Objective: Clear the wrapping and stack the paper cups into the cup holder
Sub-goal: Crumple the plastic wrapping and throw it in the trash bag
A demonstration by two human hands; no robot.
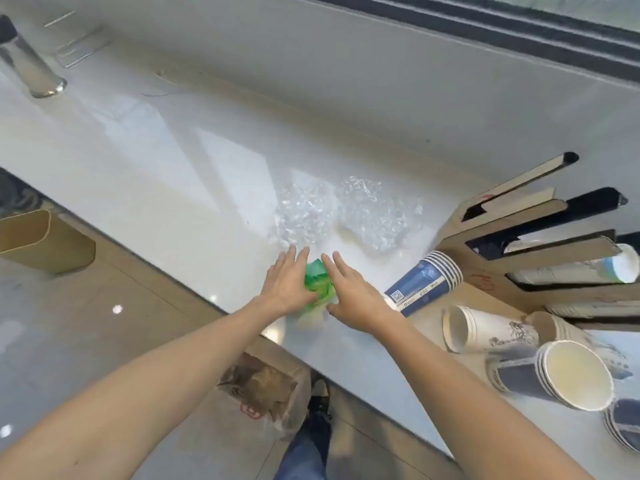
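Note:
A crumpled green plastic wrapper (317, 284) lies near the white counter's front edge. My left hand (289, 284) and my right hand (349, 294) press against it from either side, fingers stretched flat. Two clear crumpled wrappers (304, 216) (377, 216) lie just beyond my fingertips. A blue stack of paper cups (424, 282) lies on its side to the right. A white stack (485, 329) and another blue stack (554, 375) lie further right. The wooden cup holder (519, 258) stands at the right with several slots, one holding cups (588, 268).
A steel bottle (29, 64) stands at the far left of the white counter (173, 168). A wall runs behind the counter. On the floor below are a tan bin (41, 240) and a bag of rubbish (266, 386) by my foot.

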